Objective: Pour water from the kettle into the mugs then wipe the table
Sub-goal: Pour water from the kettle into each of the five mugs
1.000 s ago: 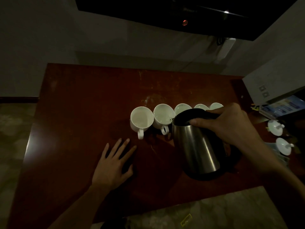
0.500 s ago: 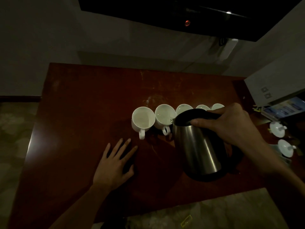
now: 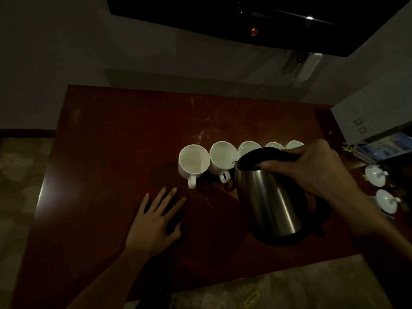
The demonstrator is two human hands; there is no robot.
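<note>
Leftward, bare table (image 3: 107, 166) beyond mugs (image 3: 194, 162).

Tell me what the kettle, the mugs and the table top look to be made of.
Kettle: brushed metal body, likely stainless steel, with a long pale sheen; lid and base look like black plastic. Mugs: glossy white, probably glazed ceramic. Table: reddish-brown wood or veneer, smooth with a dull gloss and pale scuffs.

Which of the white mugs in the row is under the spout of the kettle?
The second mug from the left: the kettle spout reaches over its rim; the other four stand clear.
</note>
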